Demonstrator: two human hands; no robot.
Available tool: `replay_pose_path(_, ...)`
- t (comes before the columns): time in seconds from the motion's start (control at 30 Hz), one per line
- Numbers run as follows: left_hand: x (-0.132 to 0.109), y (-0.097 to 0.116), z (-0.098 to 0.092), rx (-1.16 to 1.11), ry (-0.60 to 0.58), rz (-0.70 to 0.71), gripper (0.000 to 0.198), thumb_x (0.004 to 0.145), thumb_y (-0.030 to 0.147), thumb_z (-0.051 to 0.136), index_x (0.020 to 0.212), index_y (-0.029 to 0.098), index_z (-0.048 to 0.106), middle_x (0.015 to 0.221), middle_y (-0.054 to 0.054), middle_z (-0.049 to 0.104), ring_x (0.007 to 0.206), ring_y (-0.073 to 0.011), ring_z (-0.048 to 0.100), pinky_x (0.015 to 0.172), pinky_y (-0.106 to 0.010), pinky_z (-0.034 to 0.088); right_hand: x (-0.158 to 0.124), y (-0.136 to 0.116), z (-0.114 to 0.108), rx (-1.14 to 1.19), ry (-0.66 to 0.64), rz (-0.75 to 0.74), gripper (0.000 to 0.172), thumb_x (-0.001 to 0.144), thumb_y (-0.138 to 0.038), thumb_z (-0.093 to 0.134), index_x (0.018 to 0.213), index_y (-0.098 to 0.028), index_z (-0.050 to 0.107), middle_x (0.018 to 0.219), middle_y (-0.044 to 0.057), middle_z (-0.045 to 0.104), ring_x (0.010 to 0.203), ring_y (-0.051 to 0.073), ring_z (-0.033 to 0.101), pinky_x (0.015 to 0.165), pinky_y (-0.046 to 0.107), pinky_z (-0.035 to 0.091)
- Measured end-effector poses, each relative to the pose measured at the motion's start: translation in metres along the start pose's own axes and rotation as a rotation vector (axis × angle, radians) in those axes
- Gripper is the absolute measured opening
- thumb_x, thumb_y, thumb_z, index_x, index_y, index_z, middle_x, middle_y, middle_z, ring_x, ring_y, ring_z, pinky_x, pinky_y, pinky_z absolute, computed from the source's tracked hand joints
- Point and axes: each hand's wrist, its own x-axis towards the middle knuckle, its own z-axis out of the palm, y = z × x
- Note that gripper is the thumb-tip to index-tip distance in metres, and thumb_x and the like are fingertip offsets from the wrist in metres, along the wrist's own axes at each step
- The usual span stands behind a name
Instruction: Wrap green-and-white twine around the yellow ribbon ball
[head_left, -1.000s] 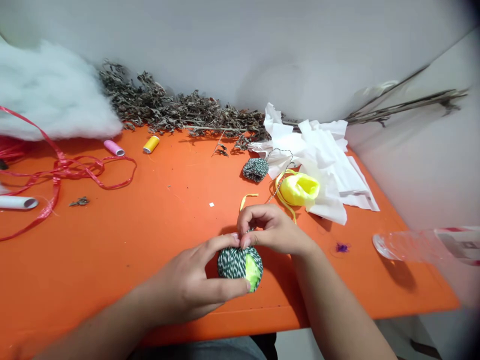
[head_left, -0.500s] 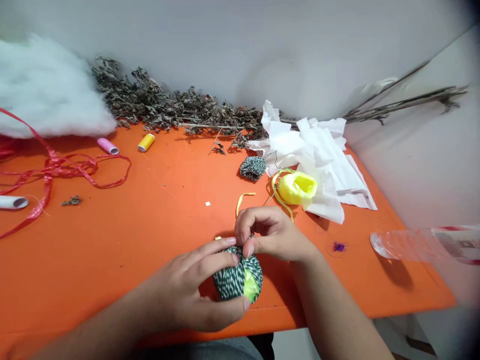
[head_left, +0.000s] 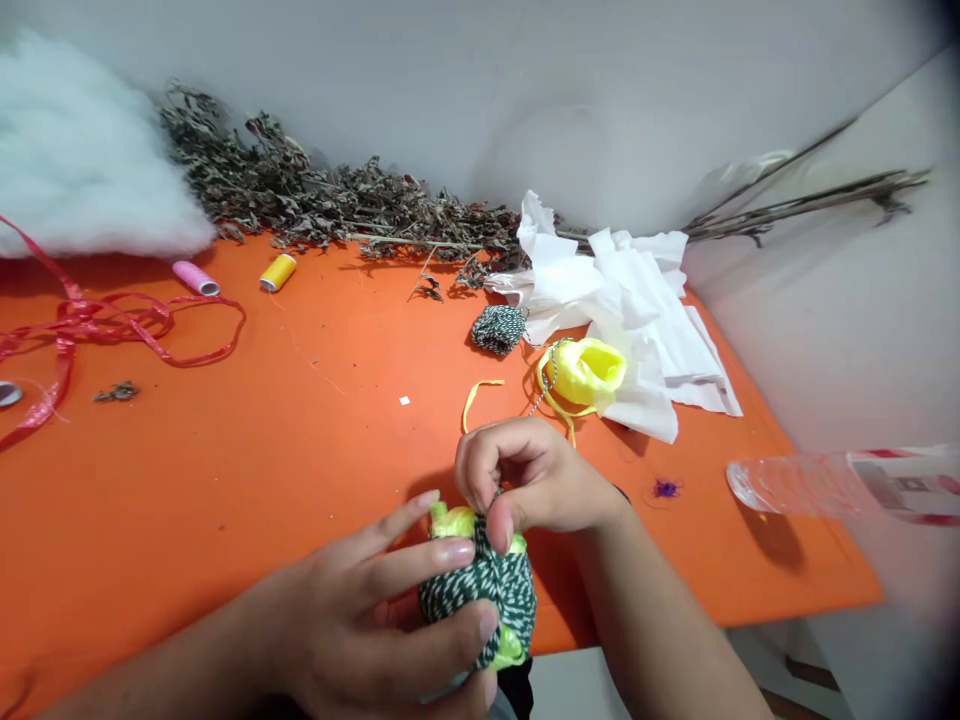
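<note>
Left hand: the left hand (head_left: 337, 610) curves its spread fingers round the ball's left and near sides, gripping it.
Wound ball: the rounded ball of dark-green-and-white twisted cord over a shiny yellow-green filling (head_left: 516, 590) lies between the hands, at the near edge of the orange table (head_left: 345, 350); contact with the table cannot be told.
Handling: probably light, soft and squeezable, not fragile; the bare shiny patches may slip, and loose turns may slide.
Best hold: likely the cord-covered sides, cupped gently.
Right hand: thumb and forefinger of the right hand (head_left: 536, 478) pinch a short piece of cord (head_left: 498, 494) at the ball's top.
Beyond: a yellow, hollow ribbon coil (head_left: 589, 372), then a dark-green-and-white cord bundle (head_left: 498, 328).
</note>
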Motion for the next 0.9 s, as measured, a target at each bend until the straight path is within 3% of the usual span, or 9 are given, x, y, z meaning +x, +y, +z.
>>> replay_pose_path(0.1,-0.003,0.000,0.001,0.004,0.009,-0.029,0.017,0.074,0.022,0.071,0.086,0.034,0.073,0.115,0.006,0.074,0.142,-0.0316,0.043,0.123,-0.062,0.028,-0.003,0.000,0.000,0.058,0.016,0.046,0.031,0.068,-0.029,0.092,0.072,-0.017,0.065,0.057,-0.005,0.059,0.046,0.005,0.046,0.043,0.017,0.038)
replay_pose_path(0.33,-0.002,-0.001,0.001,-0.077,0.092,0.000,0.008,0.075,0.021,0.073,0.083,0.025,0.072,0.108,-0.001,0.077,0.141,-0.0321,0.048,0.119,-0.050,0.043,-0.005,-0.001,0.005,0.169,-0.010,0.113,0.033,0.070,-0.032,0.090,0.074,-0.016,0.062,0.058,-0.005,0.061,0.038,0.004,0.046,0.036,0.015,0.036)
replay_pose_path(0.53,-0.011,0.003,0.005,-0.040,0.083,0.001,0.006,0.076,0.020,0.074,0.077,0.026,0.073,0.096,0.001,0.079,0.122,-0.0271,0.065,0.116,-0.047,0.048,-0.001,-0.001,0.007,0.134,0.002,0.114,0.031,0.064,-0.024,0.094,0.070,-0.015,0.065,0.058,-0.005,0.061,0.046,0.004,0.046,0.042,0.015,0.037)
replay_pose_path(0.7,-0.002,0.003,0.001,-0.004,0.118,0.005,0.006,0.079,0.022,0.074,0.073,0.025,0.074,0.103,0.004,0.077,0.126,-0.0249,0.061,0.118,-0.044,0.046,0.000,-0.001,0.006,0.150,-0.026,0.147,0.029,0.066,-0.021,0.093,0.072,-0.014,0.065,0.057,-0.005,0.060,0.045,0.004,0.047,0.041,0.014,0.037)
replay_pose_path(0.9,0.014,0.002,-0.004,0.014,0.088,-0.030,0.012,0.079,0.020,0.075,0.073,0.030,0.074,0.095,0.007,0.075,0.118,-0.0141,0.060,0.119,-0.033,0.045,-0.003,0.001,0.004,0.132,-0.066,0.236,0.033,0.070,-0.032,0.090,0.074,-0.014,0.062,0.054,-0.006,0.059,0.041,0.003,0.046,0.039,0.014,0.036)
